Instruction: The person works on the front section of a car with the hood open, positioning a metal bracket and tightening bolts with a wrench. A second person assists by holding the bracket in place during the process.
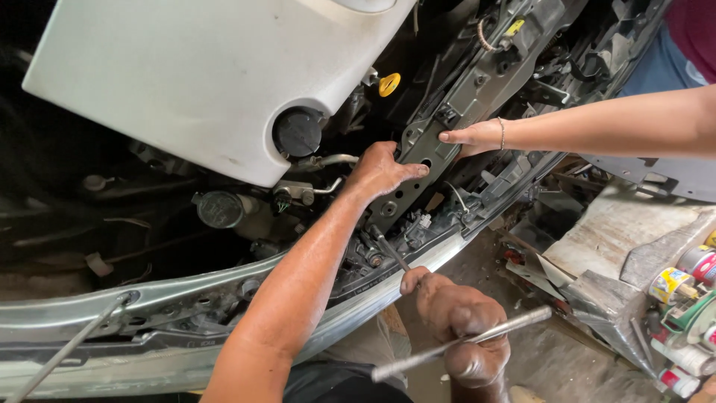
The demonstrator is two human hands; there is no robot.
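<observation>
I look down into a car's open engine bay. My left hand (382,170) grips the edge of a dark grey metal support bracket (418,142) that runs across the front of the bay. My right hand (459,321) is closed around a T-shaped metal wrench (462,342); its long shaft (391,250) reaches up to a bolt low on the front panel. Another person's hand (471,137), with a thin bracelet on the wrist, presses on the same bracket from the right.
A raised white hood (201,75) fills the upper left. A yellow cap (388,83) and a black round cap (297,132) sit in the bay. The silver front rail (149,298) crosses below. Cans and scrap (675,298) lie at the lower right.
</observation>
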